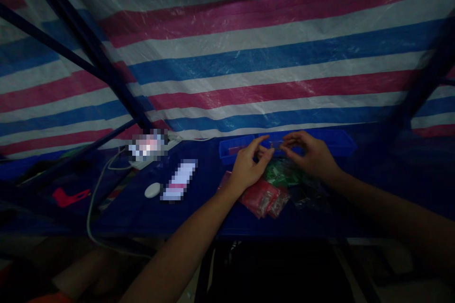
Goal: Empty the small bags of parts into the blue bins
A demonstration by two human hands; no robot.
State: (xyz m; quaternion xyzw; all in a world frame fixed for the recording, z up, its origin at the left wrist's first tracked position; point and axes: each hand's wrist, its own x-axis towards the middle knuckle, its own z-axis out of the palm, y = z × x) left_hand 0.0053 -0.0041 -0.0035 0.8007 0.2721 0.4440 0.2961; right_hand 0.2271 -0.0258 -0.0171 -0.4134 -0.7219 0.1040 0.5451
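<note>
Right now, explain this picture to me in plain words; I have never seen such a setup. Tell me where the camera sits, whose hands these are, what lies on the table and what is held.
There is no machine here: one camera sits on a person's head and looks forward and down, so the two bare arms are that person's own. The left hand and the right hand meet fingertip to fingertip, each in a pinch grip on a small item, too dim to name. Just under them on the blue table lie red packets and a green packet; behind is a blue tray. To the left lie a white round object and a white cable. A striped tarp hangs behind.
</note>
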